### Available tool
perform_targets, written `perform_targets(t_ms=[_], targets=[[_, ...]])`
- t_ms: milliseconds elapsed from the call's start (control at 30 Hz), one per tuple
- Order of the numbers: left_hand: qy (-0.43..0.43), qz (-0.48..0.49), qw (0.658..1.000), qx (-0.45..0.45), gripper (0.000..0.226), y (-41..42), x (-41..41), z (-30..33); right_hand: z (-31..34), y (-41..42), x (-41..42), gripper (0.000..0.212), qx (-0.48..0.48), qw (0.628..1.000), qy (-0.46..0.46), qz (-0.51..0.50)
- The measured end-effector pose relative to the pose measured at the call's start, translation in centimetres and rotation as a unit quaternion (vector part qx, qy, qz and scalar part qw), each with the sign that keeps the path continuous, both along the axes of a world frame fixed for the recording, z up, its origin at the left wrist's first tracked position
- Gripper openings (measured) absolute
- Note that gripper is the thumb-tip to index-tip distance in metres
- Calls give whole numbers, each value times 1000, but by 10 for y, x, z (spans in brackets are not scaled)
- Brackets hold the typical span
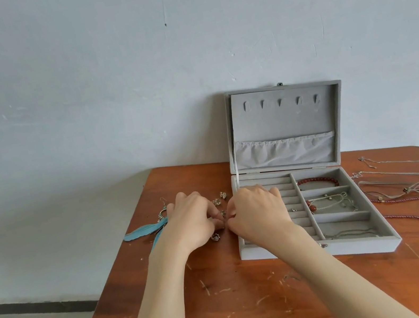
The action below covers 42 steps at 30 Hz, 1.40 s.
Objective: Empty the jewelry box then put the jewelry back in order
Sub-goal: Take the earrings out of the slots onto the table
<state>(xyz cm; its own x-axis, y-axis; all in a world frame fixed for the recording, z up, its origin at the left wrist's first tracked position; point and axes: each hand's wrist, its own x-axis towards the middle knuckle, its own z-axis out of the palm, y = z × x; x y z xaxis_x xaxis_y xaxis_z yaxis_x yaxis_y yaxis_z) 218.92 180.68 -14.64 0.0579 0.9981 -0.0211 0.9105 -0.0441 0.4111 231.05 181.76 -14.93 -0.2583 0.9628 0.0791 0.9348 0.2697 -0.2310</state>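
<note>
A grey velvet jewelry box (385,241) stands open on the wooden table (256,304), its lid leaning back against the wall. Its right compartments hold a red bead bracelet (318,179), a pearl and red bead bracelet (327,201) and a thin chain (350,232). One small ring (293,209) sits in the ring rolls. My left hand (194,220) and right hand (257,213) meet just left of the box, fingertips curled together over a small piece that I cannot make out. Small rings and earrings (217,201) lie around the hands, one (215,237) under my left wrist.
Blue feather earrings (145,230) lie left of my left hand near the table's left edge. Several long necklaces (408,179) are spread out to the right of the box. The wall stands right behind the box. Floor shows beyond the left edge.
</note>
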Motion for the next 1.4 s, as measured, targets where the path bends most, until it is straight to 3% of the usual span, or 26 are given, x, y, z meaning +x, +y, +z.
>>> perform_targets(t_ms=[167,300,433,600,833,1000,1267,1400], targets=[[-19,-2,999,38,10,-1,-3,4,6,-7,14,20,2,997,78,25],[-58,-13,986,155,12,-1,8,7,19,-5,48,19,48,983,179,16],[-50,-87,970,219,20,-2,37,3,14,-6,86,17,79,979,187,-21],[32,-127,971,202,29,-2,57,-11,-6,-9,99,21,55,995,84,0],[73,-126,973,181,28,-2,58,-8,-8,-9,99,27,94,994,32,45],[75,-111,975,176,26,-1,53,-4,-12,-8,86,24,151,984,50,76],[43,-109,984,136,17,0,59,-8,-13,-6,81,21,51,992,107,48],[47,-99,985,136,19,2,57,-7,-14,-3,80,16,50,992,109,38]])
